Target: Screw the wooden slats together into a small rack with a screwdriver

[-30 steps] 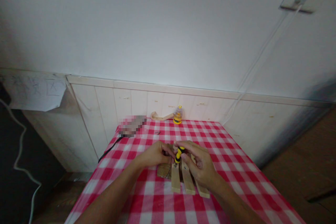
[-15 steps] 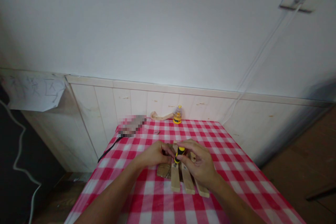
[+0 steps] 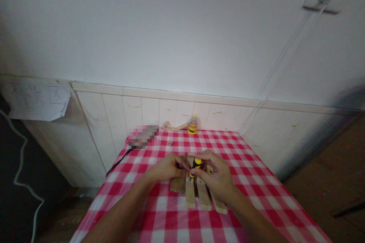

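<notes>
My right hand (image 3: 217, 176) is closed round a short yellow-and-black screwdriver (image 3: 196, 164), its tip end down at the leftmost of three pale wooden slats (image 3: 190, 196). My left hand (image 3: 169, 167) has its fingers pinched together beside the screwdriver's lower end; what they hold, if anything, is hidden. The middle slat (image 3: 204, 196) and the right slat (image 3: 220, 205) fan out under my right hand, with a dark hole or screw showing in the middle one. Beneath the slats lies a brown wooden piece (image 3: 177, 185), partly covered by them and my hands.
A red-and-white checked cloth (image 3: 168, 218) covers the table. Against the wall stand a clear yellow-based bottle-shaped container (image 3: 192, 124) and a curved pale wooden piece (image 3: 175, 127). A pixelated object (image 3: 144, 136) with a black strap lies back left. A small dark item (image 3: 170, 144) sits nearby.
The screwdriver handle has tilted slightly to the right, and my right hand's fingers have shifted a little on it. My left hand stays in place.
</notes>
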Motion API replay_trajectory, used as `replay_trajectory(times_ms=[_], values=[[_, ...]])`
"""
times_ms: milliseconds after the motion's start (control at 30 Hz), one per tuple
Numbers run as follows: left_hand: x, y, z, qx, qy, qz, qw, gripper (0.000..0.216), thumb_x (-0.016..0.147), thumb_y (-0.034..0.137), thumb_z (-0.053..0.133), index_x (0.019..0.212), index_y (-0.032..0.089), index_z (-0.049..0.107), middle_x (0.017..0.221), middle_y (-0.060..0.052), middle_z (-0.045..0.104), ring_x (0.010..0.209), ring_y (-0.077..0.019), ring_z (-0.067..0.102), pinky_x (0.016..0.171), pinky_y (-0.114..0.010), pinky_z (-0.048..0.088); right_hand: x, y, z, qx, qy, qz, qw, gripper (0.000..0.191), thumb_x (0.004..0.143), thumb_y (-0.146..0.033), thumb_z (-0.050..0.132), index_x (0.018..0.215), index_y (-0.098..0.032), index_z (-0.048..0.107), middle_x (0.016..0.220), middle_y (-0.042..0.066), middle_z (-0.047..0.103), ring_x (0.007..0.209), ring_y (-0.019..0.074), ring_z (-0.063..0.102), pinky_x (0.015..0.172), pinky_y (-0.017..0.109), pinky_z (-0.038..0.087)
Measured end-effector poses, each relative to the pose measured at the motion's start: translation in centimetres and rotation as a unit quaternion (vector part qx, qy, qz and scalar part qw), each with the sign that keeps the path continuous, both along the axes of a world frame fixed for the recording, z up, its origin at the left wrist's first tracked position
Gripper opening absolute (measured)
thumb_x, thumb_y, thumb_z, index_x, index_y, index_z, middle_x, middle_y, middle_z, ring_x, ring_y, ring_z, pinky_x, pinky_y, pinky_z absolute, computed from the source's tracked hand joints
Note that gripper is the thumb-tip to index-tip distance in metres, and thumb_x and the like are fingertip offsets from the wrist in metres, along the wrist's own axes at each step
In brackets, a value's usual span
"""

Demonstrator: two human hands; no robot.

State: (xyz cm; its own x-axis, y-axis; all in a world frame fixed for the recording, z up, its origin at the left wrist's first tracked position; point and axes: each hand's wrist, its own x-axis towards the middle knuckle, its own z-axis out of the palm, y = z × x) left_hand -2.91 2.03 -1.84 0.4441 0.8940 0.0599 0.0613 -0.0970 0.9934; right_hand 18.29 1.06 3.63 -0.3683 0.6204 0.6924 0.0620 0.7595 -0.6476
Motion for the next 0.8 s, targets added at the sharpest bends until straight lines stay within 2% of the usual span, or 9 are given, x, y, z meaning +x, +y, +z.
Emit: replay_trajectory(times_ms=[100,200,300,533,667,800], values=[[0.0,-0.1,0.1,-0.005,0.0,-0.002,1.0,0.023,0.07,0.033,0.085,0.083,0.015,0.084,0.079,-0.006,0.079,0.07,-0.016,0.066,0.072,-0.027,0.05,-0.1,0.0,0.0,-0.015,0.003,0.003,1.0,0.027,0.079,-0.021,0.086,0.101,-0.025,0.072,0.09,0.002,0.073,0.079,0.0181,0.071,0.07,0.028,0.06],[0.1,-0.1,0.1,-0.005,-0.004,0.005,1.0,0.021,0.069,0.033,0.085,0.082,0.016,0.084,0.081,-0.006,0.079,0.072,-0.0163,0.066,0.071,-0.026,0.05,-0.2,-0.2,-0.1,-0.036,0.021,0.013,0.999,0.027,0.08,-0.019,0.084,0.102,-0.025,0.071,0.1,0.005,0.075,0.091,0.0211,0.074,0.077,0.031,0.062],[0.2,-0.1,0.1,0.0,-0.013,0.012,1.0,0.018,0.068,0.03,0.085,0.08,0.016,0.084,0.085,-0.006,0.079,0.075,-0.0166,0.066,0.072,-0.026,0.05,-0.4,-0.3,-0.3,-0.066,0.035,0.027,0.997,0.03,0.082,-0.015,0.082,0.107,-0.027,0.071,0.101,0.004,0.077,0.09,0.0204,0.076,0.078,0.031,0.063],[0.3,-0.4,0.4,0.011,-0.026,0.009,1.0,0.013,0.069,0.025,0.084,0.08,0.018,0.084,0.085,-0.004,0.079,0.074,-0.0152,0.065,0.071,-0.025,0.049,-0.3,-0.2,0.3,0.035,-0.001,0.025,0.999,0.031,0.084,-0.015,0.08,0.111,-0.03,0.076,0.097,0.002,0.08,0.087,0.0186,0.076,0.077,0.028,0.061],[0.3,-0.5,0.5,0.011,-0.027,0.007,1.0,0.014,0.07,0.023,0.083,0.082,0.018,0.084,0.085,-0.005,0.08,0.074,-0.0156,0.067,0.072,-0.025,0.05,0.2,-0.5,0.7,0.054,-0.035,0.039,0.997,0.037,0.091,-0.011,0.066,0.123,-0.029,0.073,0.107,0.006,0.079,0.096,0.0204,0.076,0.082,0.031,0.062],[0.2,-0.5,0.7,0.006,-0.027,-0.003,1.0,0.016,0.07,0.024,0.083,0.085,0.019,0.085,0.089,-0.006,0.081,0.077,-0.0165,0.069,0.074,-0.026,0.051,0.3,-0.6,0.6,0.062,-0.039,0.018,0.997,0.039,0.091,-0.009,0.066,0.123,-0.03,0.073,0.108,0.005,0.08,0.095,0.0198,0.076,0.082,0.031,0.061]])
